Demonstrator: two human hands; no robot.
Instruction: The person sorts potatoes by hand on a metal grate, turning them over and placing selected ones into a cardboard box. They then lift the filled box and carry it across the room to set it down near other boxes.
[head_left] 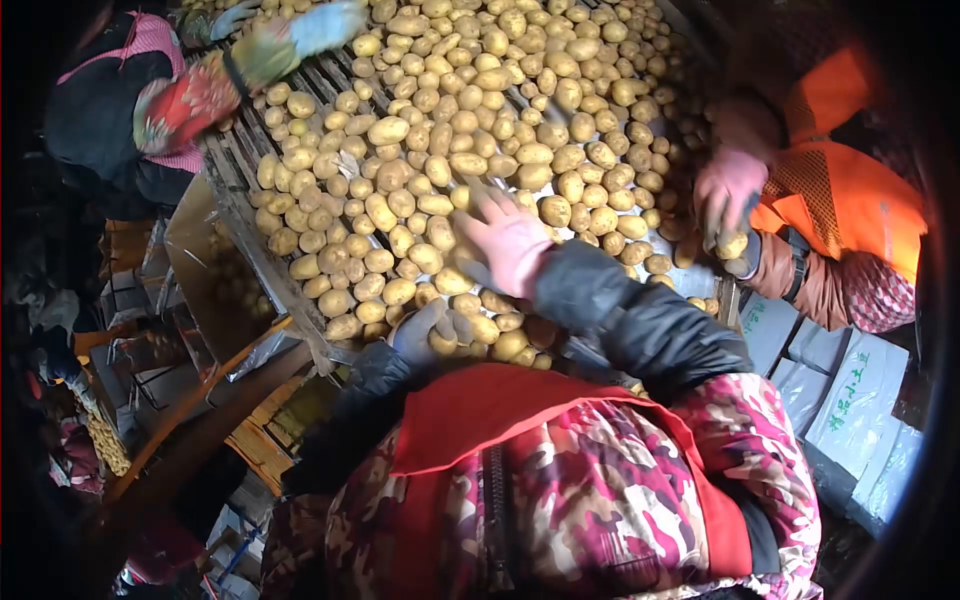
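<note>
Many potatoes lie spread over a slatted wooden table. My right hand, in a pink glove with greyish fingers, reaches over the middle of the pile with its fingers spread and touches the potatoes; none is visibly held. At the near edge, my left hand wears a grey glove, and its fingers curl around a potato. More potatoes lie right beside both hands.
A co-worker's blurred blue glove reaches in from upper left. Another co-worker's pink-gloved hand is at the right edge, near a held potato. White packages stand lower right; a cardboard box is left of the table.
</note>
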